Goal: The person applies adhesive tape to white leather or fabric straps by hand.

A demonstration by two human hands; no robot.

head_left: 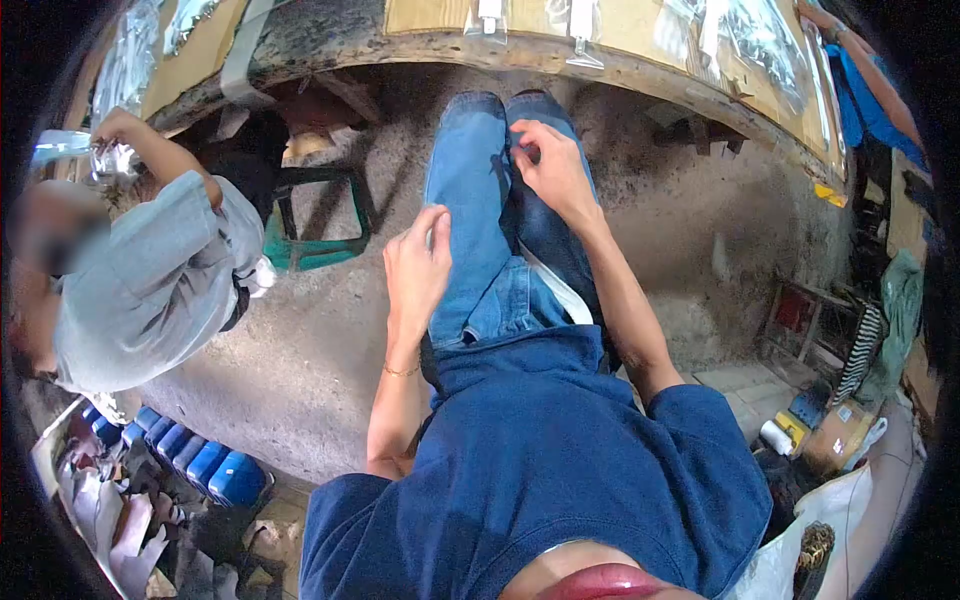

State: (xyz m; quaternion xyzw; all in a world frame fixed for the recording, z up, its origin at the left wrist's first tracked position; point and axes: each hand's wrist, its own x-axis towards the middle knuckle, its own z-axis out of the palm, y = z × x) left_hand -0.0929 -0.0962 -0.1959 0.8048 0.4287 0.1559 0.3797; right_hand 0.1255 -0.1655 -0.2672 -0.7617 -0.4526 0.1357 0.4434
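My left hand (pixel 418 262) hangs over my left thigh, fingers loosely bent, with a gap between thumb and forefinger. Nothing shows in it, and a thin bracelet (pixel 402 372) circles that wrist. Further forward, above the knees of my blue jeans (pixel 468 185), is my right hand (pixel 556 172). Its thumb and fingers curve apart around an empty gap. Both hands are short of the workbench edge (pixel 340 52) and touch nothing on it. Clear plastic packets (pixel 582 35) lie on cardboard (pixel 430 15) on the bench.
At the left, a person in a grey shirt (pixel 150 270) sits holding clear plastic, near a green stool (pixel 320 245). Blue containers (pixel 235 478) and a heap of scraps (pixel 125 520) are behind. Right are a metal rack (pixel 800 320), a cardboard box (pixel 838 435) and another person's arm (pixel 875 75).
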